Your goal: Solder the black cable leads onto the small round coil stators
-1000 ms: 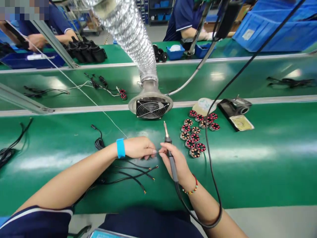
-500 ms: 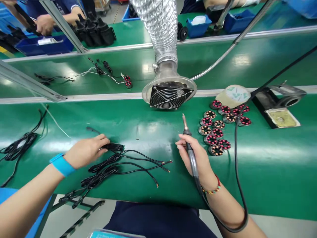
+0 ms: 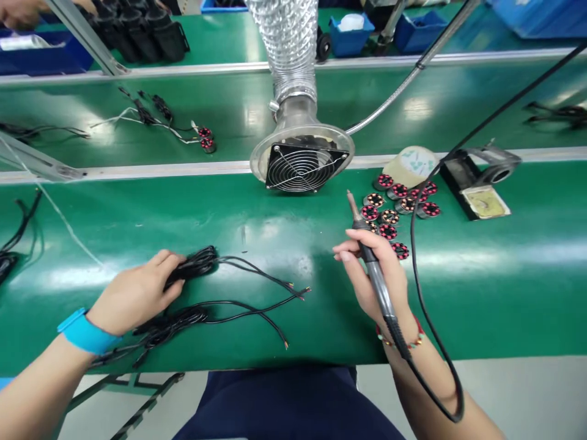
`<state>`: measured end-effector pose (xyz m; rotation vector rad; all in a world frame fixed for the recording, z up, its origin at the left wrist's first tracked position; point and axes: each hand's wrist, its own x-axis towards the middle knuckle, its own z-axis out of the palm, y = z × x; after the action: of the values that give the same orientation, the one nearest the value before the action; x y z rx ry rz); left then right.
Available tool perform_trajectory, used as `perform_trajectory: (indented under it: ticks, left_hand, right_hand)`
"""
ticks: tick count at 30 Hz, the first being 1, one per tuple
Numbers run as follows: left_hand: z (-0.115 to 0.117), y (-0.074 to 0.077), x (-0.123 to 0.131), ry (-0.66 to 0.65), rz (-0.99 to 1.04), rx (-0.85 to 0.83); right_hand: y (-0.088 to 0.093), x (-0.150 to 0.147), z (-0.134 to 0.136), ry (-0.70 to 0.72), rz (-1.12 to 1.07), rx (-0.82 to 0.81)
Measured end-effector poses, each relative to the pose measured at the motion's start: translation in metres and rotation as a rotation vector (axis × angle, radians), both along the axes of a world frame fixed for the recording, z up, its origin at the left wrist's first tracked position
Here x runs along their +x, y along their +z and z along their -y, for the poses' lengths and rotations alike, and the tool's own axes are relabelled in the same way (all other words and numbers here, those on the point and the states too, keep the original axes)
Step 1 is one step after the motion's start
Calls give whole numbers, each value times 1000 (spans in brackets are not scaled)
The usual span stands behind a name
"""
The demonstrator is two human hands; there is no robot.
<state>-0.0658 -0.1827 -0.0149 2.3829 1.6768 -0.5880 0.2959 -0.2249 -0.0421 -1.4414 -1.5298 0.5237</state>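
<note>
My left hand (image 3: 142,287) is closed around a coiled black cable (image 3: 199,263), whose stripped ends point right over the bench. Another black cable bundle (image 3: 178,324) lies just below it, its bare wire tips crossing toward the middle. In my right hand (image 3: 378,269) is a soldering iron (image 3: 376,278), gripped like a pen with its tip pointing up and away from me. Beyond that hand stands a group of small round motor stators (image 3: 389,217) with red or copper windings, some hidden behind my fingers.
A fume extractor fan (image 3: 302,165) on a foil duct hangs over the bench's far side. A tape roll (image 3: 413,166) and a soldering iron stand (image 3: 481,183) with a yellow sponge are at right. The iron's cord (image 3: 415,263) loops beside my right arm. More cables (image 3: 18,238) lie far left.
My left hand has moved down and left, now wrapped around the upper cable coils, which have come closer together. My right hand with the soldering iron has shifted toward the stators. The view has shifted too.
</note>
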Motion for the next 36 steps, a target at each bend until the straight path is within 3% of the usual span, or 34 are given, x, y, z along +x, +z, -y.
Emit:
perform_trajectory:
  ticks: [4, 7, 11, 15, 21, 25, 28, 31, 36]
  left_hand:
    - [-19, 16, 22, -59, 12, 122]
    - [-28, 17, 52, -232, 119, 86]
    - [-38, 6, 92, -451, 55, -43]
    - [-56, 1, 101, -429, 84, -75]
    - [-81, 4, 95, -294, 132, -158]
    - [-83, 17, 66, -154, 281, -139]
    - [-66, 25, 25, 32, 238, -110]
    - [-37, 18, -8, 89, 109, -143]
    - [-1, -1, -14, 68, 85, -57]
  right_hand:
    - [26, 8, 13, -4, 66, 3]
    - [35, 13, 26, -14, 94, 20]
    - [32, 22, 43, -96, 109, 8]
    - [24, 30, 55, -187, 76, -8]
    - [17, 35, 57, -223, 38, -39]
    - [16, 37, 53, -248, 37, -30]
    - [15, 40, 52, -274, 31, -32]
    - [14, 41, 47, -302, 58, -40]
    - [13, 34, 31, -284, 32, 6]
